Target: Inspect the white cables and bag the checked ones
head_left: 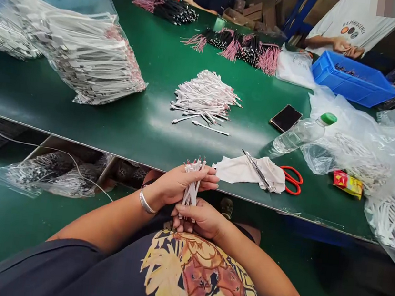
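Both of my hands hold one upright bundle of thin white wires [192, 185] just below the near edge of the green table [115, 114]. My left hand [178, 184] wraps its fingers round the upper part of the bundle; a silver bangle sits on that wrist. My right hand [200, 218] is closed on the bundle's lower end, close to my lap. The wire tips stick up above my fingers. A loose pile of the same white wires [205, 97] lies on the table beyond my hands.
A white cloth [248, 171], a metal blade tool [257, 171] and red-handled scissors [292, 180] lie right of my hands. Further right are a water bottle [302, 134], a phone [285, 118], a blue bin [353, 80] and plastic bags. A big wire bag [72, 51] sits left. Other people work at the far side.
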A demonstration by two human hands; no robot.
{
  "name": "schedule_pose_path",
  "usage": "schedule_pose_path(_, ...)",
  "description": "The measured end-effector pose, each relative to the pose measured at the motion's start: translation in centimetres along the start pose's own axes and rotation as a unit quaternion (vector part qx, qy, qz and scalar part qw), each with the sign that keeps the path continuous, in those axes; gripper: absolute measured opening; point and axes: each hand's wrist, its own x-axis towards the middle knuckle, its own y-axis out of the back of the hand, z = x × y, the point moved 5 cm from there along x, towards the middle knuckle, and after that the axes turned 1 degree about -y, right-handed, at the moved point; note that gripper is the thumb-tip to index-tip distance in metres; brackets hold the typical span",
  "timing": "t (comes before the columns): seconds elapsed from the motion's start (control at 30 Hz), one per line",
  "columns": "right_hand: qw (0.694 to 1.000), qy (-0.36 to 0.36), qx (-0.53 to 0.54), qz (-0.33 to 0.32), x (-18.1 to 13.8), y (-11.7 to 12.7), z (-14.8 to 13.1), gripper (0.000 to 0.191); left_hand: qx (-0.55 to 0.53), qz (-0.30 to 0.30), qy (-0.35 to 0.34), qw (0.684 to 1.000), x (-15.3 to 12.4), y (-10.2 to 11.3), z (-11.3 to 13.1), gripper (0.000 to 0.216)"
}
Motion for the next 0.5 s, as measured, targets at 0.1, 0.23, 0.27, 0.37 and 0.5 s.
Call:
schedule_pose_path(0.1, 1.0, 0.008, -0.002, 0.012, -0.6, 0.3, 0.2, 0.038, 0.089, -0.008, -0.008, 0.996, -1.4, 0.4, -0.7, 0.034)
schedule_pose_path(0.23, 1.0, 0.001, 0.015, 0.026, -0.8, 0.9, 0.4, 0.036, 0.226, -0.03, 0.013, 0.974, -3.4, 1.8, -2.4, 0.029)
schedule_pose_path(0.27, 0.999, -0.003, 0.017, 0.031, -0.8, 1.1, 0.5, 0.035, 0.235, -0.025, 0.005, 0.972, -3.7, 2.2, -2.8, 0.026)
schedule_pose_path(0.37, 0.999, -0.014, 0.016, 0.036, -0.5, 1.3, 0.6, 0.032, 0.236, 0.024, -0.027, 0.971, -3.8, 3.3, -3.5, 0.019)
schedule_pose_path(0.5, 0.999, -0.024, 0.021, 0.026, -0.2, 1.3, 0.8, 0.033, 0.246, 0.091, -0.068, 0.963, -3.3, 3.8, -3.6, 0.013)
